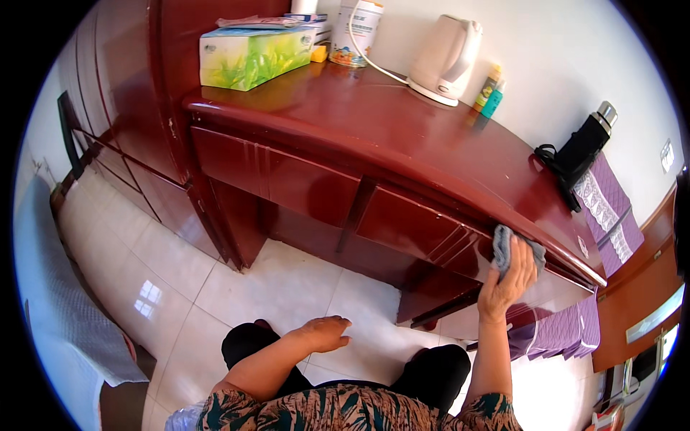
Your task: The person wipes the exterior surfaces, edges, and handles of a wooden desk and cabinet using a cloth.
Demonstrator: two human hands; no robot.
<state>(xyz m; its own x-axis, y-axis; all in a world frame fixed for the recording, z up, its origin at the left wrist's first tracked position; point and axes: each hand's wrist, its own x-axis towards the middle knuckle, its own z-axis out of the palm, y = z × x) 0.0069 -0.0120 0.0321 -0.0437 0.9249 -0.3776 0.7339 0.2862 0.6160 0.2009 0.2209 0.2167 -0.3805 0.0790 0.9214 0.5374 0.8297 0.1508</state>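
Grey cleaning cloth [501,248], approx. 3 o'clock in view, sits bunched under the R hand [509,279] at the desk's [374,118] front edge. R fingers clamp it; L hand [325,334], at 6 o'clock, holds nothing visible, fingers loosely extended. Cloth prob. light, soft & limp, not fragile; best held w/ fingers spread over its bunched middle, as the glossy desk looks slippery.
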